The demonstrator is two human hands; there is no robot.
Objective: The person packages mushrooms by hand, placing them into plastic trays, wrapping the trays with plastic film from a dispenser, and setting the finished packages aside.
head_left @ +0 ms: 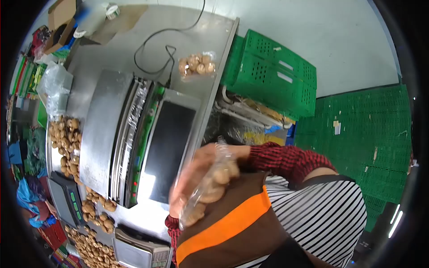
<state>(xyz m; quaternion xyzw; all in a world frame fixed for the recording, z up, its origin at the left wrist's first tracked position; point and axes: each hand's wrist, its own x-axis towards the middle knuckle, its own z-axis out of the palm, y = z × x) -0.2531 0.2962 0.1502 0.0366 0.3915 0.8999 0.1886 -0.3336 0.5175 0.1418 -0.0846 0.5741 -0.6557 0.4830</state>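
Held a clear bag of mushrooms [210, 190] at six o'clock, over the brown apron [254, 239], between right hand [199, 167] and left hand [177, 206] — couldn't tell the fingers' exact set for blur and overlap. Had the metal machine [96, 134] at nine, another bag [196, 64] near twelve, loose mushrooms [91, 248] toward eight — and green crates [272, 76] past one.

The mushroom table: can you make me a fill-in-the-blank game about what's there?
1. The stacked crates by the wall are coloured ____.
2. The brown apron has a wide ____ stripe.
3. The cable on the metal table is ____.
4. The shirt has black and white ____.

Missing words: green; orange; black; stripes.
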